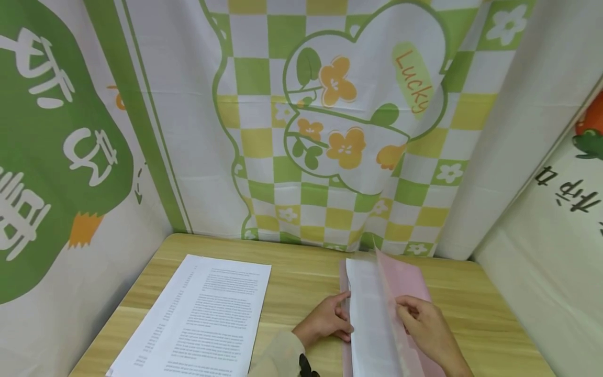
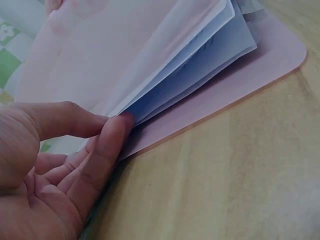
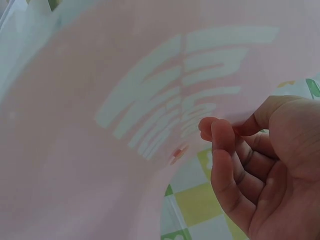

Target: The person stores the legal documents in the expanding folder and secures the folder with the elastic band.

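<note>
A pink folder (image 1: 407, 277) with paper-filled clear sleeves (image 1: 369, 314) lies on the right part of the table, its cover lifted. My right hand (image 1: 426, 327) pinches the raised cover near its free edge. In the right wrist view, the pink cover (image 3: 75, 165) curves up beside the thumb and fingers, with pale block lettering on it. My left hand (image 1: 327, 319) is at the folder's left side. Seen from the left wrist, its thumb and forefinger pinch the edge of the sleeves (image 2: 210, 55), which fan apart above the pink back cover (image 2: 270, 60).
A stack of printed white sheets (image 1: 207, 314) lies to the left on the wooden table (image 1: 301, 277). Behind the table hangs a curtain (image 1: 264, 125) with green and yellow checks, and patterned cloth encloses both sides.
</note>
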A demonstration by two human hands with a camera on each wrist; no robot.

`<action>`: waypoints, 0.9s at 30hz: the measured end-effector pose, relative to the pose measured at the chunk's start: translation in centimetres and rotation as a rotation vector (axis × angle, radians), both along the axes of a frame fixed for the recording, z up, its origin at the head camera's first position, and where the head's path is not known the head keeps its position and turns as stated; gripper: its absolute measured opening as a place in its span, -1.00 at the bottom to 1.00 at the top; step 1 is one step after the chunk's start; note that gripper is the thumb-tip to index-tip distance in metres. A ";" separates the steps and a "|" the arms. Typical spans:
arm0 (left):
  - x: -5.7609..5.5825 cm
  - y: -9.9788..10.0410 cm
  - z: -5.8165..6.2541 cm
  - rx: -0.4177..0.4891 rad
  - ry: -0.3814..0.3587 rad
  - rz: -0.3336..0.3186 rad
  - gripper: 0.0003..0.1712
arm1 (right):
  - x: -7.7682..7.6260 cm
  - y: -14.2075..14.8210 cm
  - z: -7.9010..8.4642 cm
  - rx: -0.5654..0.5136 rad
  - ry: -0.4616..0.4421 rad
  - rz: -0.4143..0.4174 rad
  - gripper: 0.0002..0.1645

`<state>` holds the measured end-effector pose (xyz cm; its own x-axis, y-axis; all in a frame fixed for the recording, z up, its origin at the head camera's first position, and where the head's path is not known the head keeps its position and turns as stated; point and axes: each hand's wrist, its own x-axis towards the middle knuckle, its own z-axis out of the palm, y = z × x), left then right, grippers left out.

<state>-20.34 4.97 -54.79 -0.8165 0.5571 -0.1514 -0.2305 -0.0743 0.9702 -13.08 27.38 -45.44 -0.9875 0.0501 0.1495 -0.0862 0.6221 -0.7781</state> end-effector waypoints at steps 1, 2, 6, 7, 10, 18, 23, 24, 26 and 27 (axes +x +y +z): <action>-0.1 0.0 0.1 -0.007 0.001 -0.007 0.05 | 0.0 0.0 0.0 -0.002 -0.003 0.001 -0.78; -0.1 0.1 0.2 -0.016 0.004 -0.013 0.05 | 0.0 0.0 0.1 -0.001 -0.005 0.002 -0.77; -0.3 0.1 0.7 -0.048 0.014 -0.032 0.05 | 0.0 0.1 0.1 0.005 -0.005 0.001 -0.77; -0.4 0.1 0.8 -0.055 0.020 -0.037 0.05 | 0.0 0.1 0.1 0.008 -0.003 0.001 -0.77; -0.5 0.1 1.0 -0.072 0.034 -0.052 0.07 | -0.1 0.2 0.2 0.012 -0.002 0.002 -0.77; -0.4 0.0 0.9 -0.094 0.047 -0.094 0.11 | 0.0 0.2 0.3 0.009 -0.016 -0.002 -0.77; -0.4 0.4 0.8 -0.102 0.067 -0.083 0.11 | 0.0 0.2 0.1 0.011 0.003 0.002 -0.80; -0.4 0.4 0.8 -0.102 0.070 -0.081 0.11 | 0.0 0.2 0.1 0.011 0.006 0.002 -0.80; -0.4 0.5 0.7 -0.103 0.073 -0.077 0.10 | 0.0 0.2 0.0 0.014 0.009 -0.001 -0.81; -0.4 0.6 0.7 -0.101 0.073 -0.074 0.10 | -0.1 0.2 0.0 0.015 0.012 -0.001 -0.81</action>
